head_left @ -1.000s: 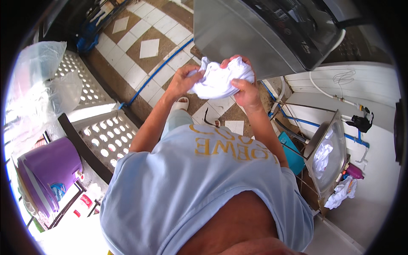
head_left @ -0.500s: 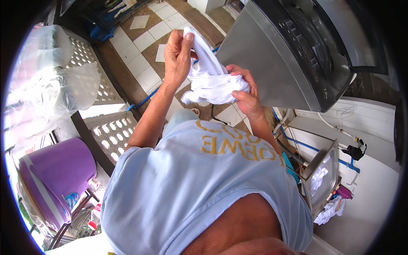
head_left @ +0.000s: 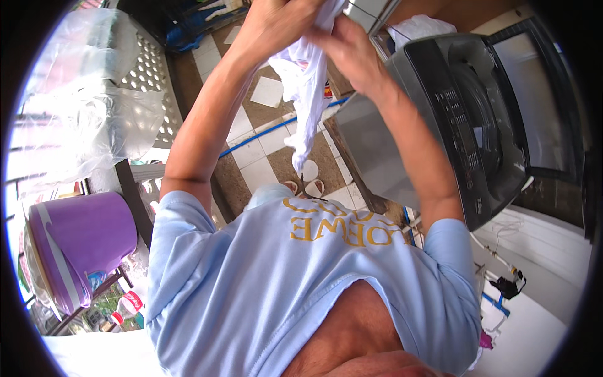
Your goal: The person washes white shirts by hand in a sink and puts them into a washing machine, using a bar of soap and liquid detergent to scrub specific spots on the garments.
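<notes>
A wrung, wrinkled white cloth [head_left: 303, 85] hangs down over the floor from my raised hands at the top of the view. I cannot tell what kind of garment or linen it is. My left hand [head_left: 282, 25] is closed around its upper part, and the fingertips are partly cut off by the upper edge. Beside it my right hand [head_left: 352, 53], slightly blurred, has its fingers bent against the same cloth. Below them the cloth narrows to a loose twisted end.
On the right stands a grey top-loading washing machine [head_left: 440, 119] with its lid [head_left: 540, 94] raised. To the left are clear plastic sheeting [head_left: 94, 119], a purple bucket [head_left: 88, 242] and a plastic bottle [head_left: 130, 303]. A blue hose [head_left: 276, 129] crosses the tiled floor [head_left: 251, 154].
Both hands have moved up and away from my body. The cloth, bunched between them before, now hangs down lengthwise. My view has turned, so the sink at the lower right is mostly hidden.
</notes>
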Demonstrator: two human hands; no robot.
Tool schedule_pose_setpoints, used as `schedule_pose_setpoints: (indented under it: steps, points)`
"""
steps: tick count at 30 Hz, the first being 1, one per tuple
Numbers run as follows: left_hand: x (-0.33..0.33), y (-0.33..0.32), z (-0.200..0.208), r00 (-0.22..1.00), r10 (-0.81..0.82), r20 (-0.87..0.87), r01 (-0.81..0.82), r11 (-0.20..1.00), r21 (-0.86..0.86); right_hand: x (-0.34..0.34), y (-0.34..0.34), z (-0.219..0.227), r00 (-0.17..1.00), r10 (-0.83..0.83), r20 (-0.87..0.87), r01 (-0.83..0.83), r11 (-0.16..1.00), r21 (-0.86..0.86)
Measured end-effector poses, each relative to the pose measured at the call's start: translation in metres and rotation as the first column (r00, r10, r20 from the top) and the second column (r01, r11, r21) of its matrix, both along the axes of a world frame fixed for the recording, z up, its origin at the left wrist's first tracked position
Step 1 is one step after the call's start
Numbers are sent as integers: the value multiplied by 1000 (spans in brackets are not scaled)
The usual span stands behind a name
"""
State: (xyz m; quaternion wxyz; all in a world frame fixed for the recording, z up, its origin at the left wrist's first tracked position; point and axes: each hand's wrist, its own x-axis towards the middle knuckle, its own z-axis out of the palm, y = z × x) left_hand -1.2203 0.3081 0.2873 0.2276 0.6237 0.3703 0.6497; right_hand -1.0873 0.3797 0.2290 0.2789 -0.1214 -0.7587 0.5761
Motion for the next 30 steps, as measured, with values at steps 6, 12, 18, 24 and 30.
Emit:
schedule_pose_setpoints:
  steps: [6,12,18,24,30]
  points:
    - [-71,3,-49,760,649,-29,-633,750,194,-35,65,65,948,214,-235,-270,931,-245]
    - [-97,87,-185,819,511,263,-369,819,-440,-75,119,84,976,78,-201,-157,898,-412]
    - [-199,158,-200,837,402,372,-156,825,-543,-69,234,63,996,-72,-44,37,837,-545]
    - [-145,240,-211,823,136,551,305,713,-632,-95,266,82,997,54,-54,-74,859,-506]
    - [-171,283,-198,646,10,764,469,784,-407,-71,274,97,896,-303,325,324,946,-13]
